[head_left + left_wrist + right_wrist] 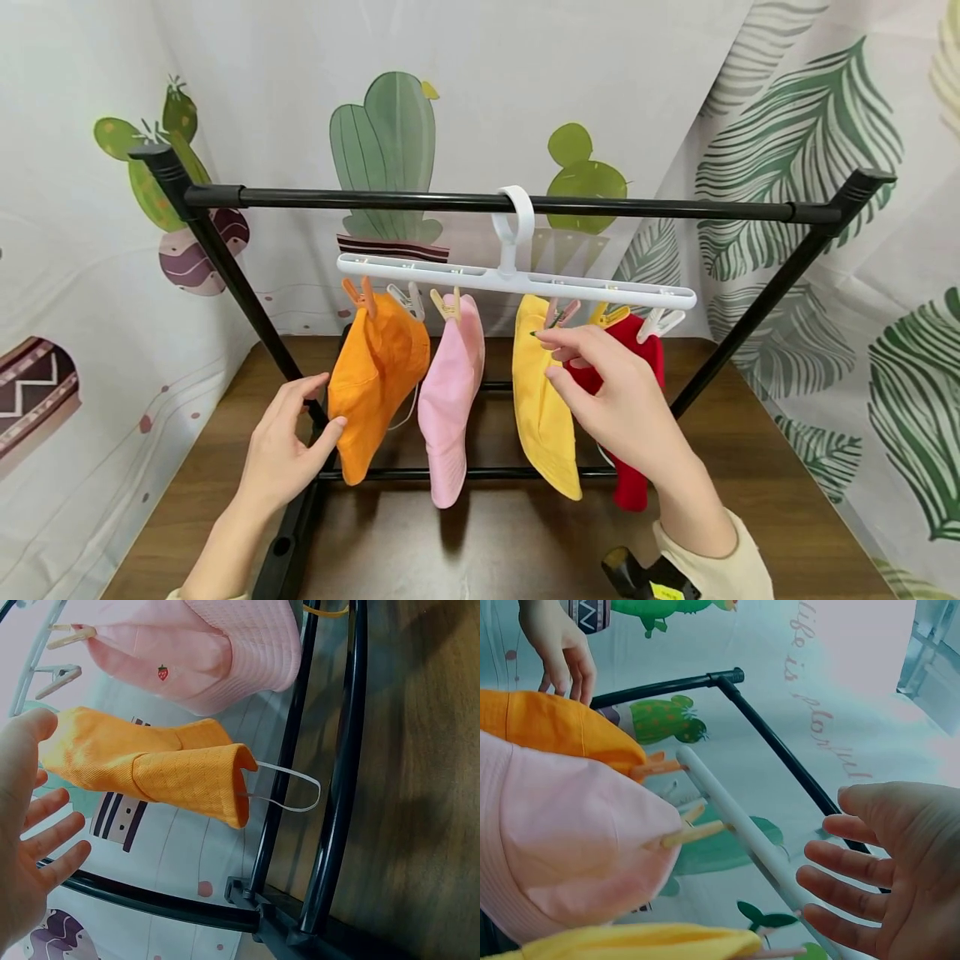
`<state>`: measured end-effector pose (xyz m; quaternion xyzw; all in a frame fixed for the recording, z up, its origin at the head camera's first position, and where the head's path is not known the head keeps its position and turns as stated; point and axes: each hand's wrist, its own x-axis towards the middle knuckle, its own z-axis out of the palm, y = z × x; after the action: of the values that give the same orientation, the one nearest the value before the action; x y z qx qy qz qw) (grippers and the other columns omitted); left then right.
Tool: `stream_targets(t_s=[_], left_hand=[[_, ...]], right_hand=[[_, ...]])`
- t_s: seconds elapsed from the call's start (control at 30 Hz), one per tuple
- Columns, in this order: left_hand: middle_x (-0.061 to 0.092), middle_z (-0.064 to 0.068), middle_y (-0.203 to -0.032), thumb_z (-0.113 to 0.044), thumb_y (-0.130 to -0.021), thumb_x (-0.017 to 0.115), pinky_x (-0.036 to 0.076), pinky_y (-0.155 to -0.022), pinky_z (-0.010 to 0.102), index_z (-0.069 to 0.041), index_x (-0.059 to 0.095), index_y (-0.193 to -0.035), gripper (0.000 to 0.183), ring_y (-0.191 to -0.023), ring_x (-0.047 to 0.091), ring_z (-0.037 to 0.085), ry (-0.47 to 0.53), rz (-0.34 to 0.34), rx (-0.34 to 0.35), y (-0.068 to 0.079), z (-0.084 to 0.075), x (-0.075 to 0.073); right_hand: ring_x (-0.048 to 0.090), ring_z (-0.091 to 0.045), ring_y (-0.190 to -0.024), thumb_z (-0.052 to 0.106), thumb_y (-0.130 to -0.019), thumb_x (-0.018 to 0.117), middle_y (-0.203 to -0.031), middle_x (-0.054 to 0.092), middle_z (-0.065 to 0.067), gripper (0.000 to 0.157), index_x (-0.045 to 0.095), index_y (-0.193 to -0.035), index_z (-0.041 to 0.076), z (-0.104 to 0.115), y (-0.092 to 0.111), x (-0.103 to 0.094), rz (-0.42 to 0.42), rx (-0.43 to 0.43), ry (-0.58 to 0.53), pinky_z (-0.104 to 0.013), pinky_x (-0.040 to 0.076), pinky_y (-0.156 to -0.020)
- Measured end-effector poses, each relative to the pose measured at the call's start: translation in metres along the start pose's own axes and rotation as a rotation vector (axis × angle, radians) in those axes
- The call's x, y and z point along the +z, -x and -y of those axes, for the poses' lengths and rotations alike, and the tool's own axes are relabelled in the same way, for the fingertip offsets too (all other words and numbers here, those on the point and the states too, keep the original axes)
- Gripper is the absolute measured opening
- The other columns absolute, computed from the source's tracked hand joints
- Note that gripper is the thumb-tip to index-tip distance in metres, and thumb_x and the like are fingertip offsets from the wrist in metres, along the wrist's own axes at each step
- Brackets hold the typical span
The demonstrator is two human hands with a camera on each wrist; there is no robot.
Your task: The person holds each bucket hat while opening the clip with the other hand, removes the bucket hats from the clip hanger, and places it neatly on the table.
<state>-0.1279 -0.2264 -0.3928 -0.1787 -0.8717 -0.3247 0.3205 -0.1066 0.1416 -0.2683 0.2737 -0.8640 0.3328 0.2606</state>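
Observation:
My left hand [288,437] is beside an orange bucket hat [375,375], thumb and fingers spread; whether the thumb touches the cloth I cannot tell. A thin white cord [307,796] loops out of that hat's brim. My right hand [618,392], fingers apart and holding nothing, hovers before a yellow hat [542,417], which has a green sprout [765,919]. Partly behind this hand hangs a red hat [632,492]. Between the orange and yellow ones is a pink hat [452,400] with a small strawberry [163,673]. Clothespins [447,306] on a white hanger [600,289] grip the hats.
The hanger hooks over the top bar [360,200] of a black rack, whose slanted posts [247,300] flank the hats. Lower bars [495,473] run behind and below them. A wooden table [525,550] carries the rack. Behind hangs a cactus-print curtain [285,83]. A black object [637,575] lies near my right sleeve.

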Motion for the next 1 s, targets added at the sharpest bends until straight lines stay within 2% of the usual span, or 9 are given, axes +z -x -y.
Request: stream_targets(t_s=[0.2,0.5,0.67,0.87,1.0], left_hand=[[0.057,0.006,-0.114,-0.013,-0.07,0.076,0.037,-0.079,0.02,-0.009,0.053,-0.125,0.06,-0.096,0.052,0.019,-0.008,0.015,0.009,0.002,-0.001,0.002],[0.056,0.005,-0.115,-0.013,-0.07,0.076,0.04,-0.079,0.021,-0.009,0.052,-0.125,0.061,-0.095,0.052,0.015,-0.017,0.024,0.025,0.005,-0.003,0.006],[0.057,0.004,-0.113,-0.013,-0.069,0.077,0.041,-0.078,0.021,-0.008,0.053,-0.124,0.06,-0.094,0.053,0.015,-0.017,0.026,0.025,0.005,-0.003,0.009],[0.057,0.004,-0.11,-0.016,-0.069,0.078,0.041,-0.077,0.022,-0.007,0.054,-0.12,0.057,-0.09,0.055,0.017,-0.024,0.035,0.026,0.005,-0.004,0.012],[0.058,0.003,-0.108,-0.017,-0.068,0.078,0.041,-0.076,0.023,-0.007,0.055,-0.117,0.055,-0.088,0.053,0.013,-0.031,0.027,0.025,0.005,-0.004,0.015]], right_hand=[[0.059,-0.009,-0.094,0.009,-0.079,0.071,-0.104,0.063,0.005,0.037,0.062,-0.114,0.015,0.005,-0.008,0.014,0.028,-0.01,-0.062,-0.032,0.051,-0.078],[0.057,-0.006,-0.093,0.014,-0.082,0.068,-0.101,0.062,0.006,0.031,0.062,-0.113,0.015,0.014,-0.018,0.036,0.059,-0.006,-0.105,-0.026,0.049,-0.082],[0.056,-0.005,-0.089,0.014,-0.082,0.069,-0.098,0.062,0.004,0.029,0.063,-0.111,0.012,0.017,-0.025,0.049,0.064,-0.023,-0.121,-0.024,0.048,-0.079],[0.057,-0.012,-0.081,0.011,-0.082,0.067,-0.094,0.064,-0.003,0.026,0.065,-0.108,0.009,0.024,-0.033,0.063,0.059,-0.075,-0.149,-0.023,0.049,-0.075],[0.056,-0.013,-0.081,0.012,-0.084,0.063,-0.098,0.063,0.0,0.024,0.065,-0.108,0.011,0.029,-0.036,0.071,0.07,-0.063,-0.15,-0.025,0.048,-0.07]])
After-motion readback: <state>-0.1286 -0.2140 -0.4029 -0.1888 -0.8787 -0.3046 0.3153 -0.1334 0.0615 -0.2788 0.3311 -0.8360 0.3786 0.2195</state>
